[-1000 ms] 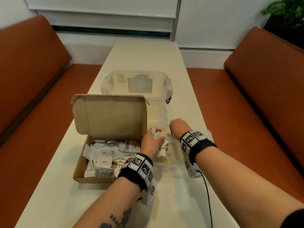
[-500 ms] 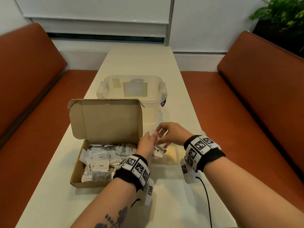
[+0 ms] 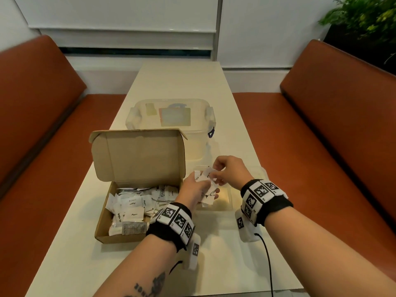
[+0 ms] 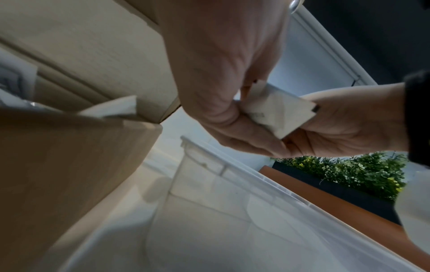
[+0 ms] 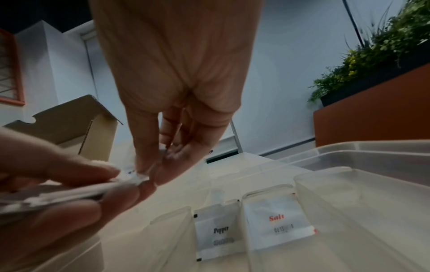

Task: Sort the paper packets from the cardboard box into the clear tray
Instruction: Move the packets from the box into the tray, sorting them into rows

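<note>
a bundle of paper packets (image 3: pixel 203 190) is gripped in the left hand (image 3: pixel 192 189), fingers curled round it, held above the near-left part of the clear tray (image 3: pixel 227 207), just right of the cardboard box (image 3: pixel 107 232). the top packet (image 3: pixel 206 173) of the bundle is pinched between thumb and fingertips of the right hand (image 3: pixel 229 171); in the right wrist view the fingertips (image 5: pixel 144 171) are seen closed on a packet edge. whether it is already free of the bundle cannot be told.

progress is judged early. in the right wrist view only two packets are seen filed in the tray: a pepper packet (image 5: pixel 215 233) in one compartment and a salt packet (image 5: pixel 278 227) in the next one along, a thin wall between them. the other compartments in view look empty, though the clear plastic is hard to read. many packets are left loose in the box (image 3: pixel 137 207), pepper, white sugar and stevia labels among them, plus the bundle in hand. the box lid (image 3: pixel 139 155) is stood open.

a lidded clear plastic container (image 3: pixel 171 116) is sat behind the box on the cream table (image 3: pixel 225 264). remaining work is judged as: pinched packet read and dropped in its matching compartment, bundle worked through, box emptied.
</note>
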`<state>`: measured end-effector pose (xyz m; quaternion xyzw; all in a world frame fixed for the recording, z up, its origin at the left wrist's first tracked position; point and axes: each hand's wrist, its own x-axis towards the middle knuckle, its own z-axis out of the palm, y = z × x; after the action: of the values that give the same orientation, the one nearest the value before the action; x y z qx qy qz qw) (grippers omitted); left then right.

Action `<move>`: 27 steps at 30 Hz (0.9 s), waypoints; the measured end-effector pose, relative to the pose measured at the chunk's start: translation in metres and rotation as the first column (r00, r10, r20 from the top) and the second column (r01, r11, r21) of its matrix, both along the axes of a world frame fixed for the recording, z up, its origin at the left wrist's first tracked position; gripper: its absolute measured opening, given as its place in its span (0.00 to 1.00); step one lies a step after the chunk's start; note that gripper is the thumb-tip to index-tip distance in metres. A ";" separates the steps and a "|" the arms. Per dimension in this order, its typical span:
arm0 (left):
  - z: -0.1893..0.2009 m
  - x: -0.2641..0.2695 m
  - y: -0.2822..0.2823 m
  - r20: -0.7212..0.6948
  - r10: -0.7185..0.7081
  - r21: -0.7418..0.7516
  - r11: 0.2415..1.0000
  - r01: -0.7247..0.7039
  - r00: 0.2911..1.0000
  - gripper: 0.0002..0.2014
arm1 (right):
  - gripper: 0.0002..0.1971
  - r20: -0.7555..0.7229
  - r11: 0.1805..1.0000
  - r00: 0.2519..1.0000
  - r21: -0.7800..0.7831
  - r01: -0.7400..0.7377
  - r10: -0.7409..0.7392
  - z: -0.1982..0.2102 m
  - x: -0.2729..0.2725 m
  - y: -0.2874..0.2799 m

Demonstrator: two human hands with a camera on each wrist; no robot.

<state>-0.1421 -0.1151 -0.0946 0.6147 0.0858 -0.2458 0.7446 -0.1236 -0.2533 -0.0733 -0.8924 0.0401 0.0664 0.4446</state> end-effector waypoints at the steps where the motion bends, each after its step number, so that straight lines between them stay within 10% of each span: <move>1: 0.000 -0.001 0.000 0.021 0.025 0.010 1.000 -0.025 0.999 0.16 | 0.10 -0.008 1.000 1.000 -0.006 0.009 -0.009 -0.001 0.000 -0.001; 27: -0.014 -0.003 0.005 0.127 0.057 0.149 0.986 -0.076 0.990 0.09 | 0.12 -0.194 0.763 0.974 -0.612 -0.210 0.113 -0.010 0.031 0.005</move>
<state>-0.1453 -0.1105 -0.1082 0.6808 0.0789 -0.1753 0.7068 -0.0928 -0.2479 -0.0832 -0.9821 0.0149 0.1522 0.1098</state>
